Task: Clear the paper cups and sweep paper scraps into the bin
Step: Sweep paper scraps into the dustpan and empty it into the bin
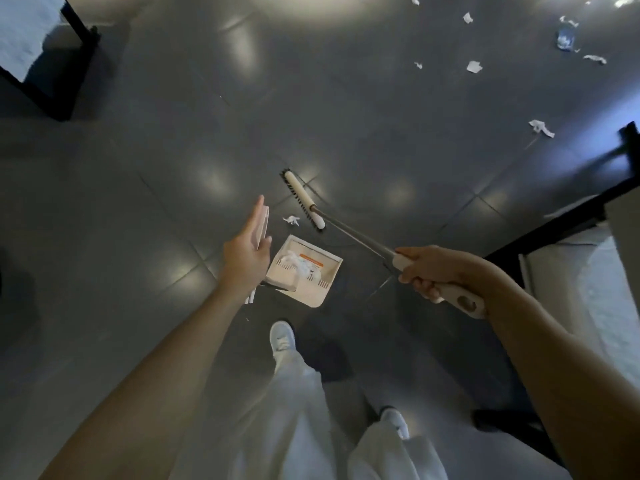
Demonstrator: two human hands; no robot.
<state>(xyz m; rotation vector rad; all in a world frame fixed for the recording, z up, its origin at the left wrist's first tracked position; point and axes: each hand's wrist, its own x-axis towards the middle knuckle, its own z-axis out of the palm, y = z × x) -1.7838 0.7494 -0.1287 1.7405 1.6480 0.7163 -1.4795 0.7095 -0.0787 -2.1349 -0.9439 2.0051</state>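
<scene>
While our right hand (427, 271) grips the white-headed metal broom (304, 198) and our left hand (247, 252) rests open against the handle of the white plastic dustpan (313, 299), we seem mid-sweep. Next, the crumpled white paper scrap (291, 220) beside the bristles needs drawing in

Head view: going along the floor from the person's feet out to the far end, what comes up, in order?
Front shoe → dustpan → head of the broom → twisted paper scrap → flat paper scrap → bluish crumpled object, possibly a cup.
</scene>
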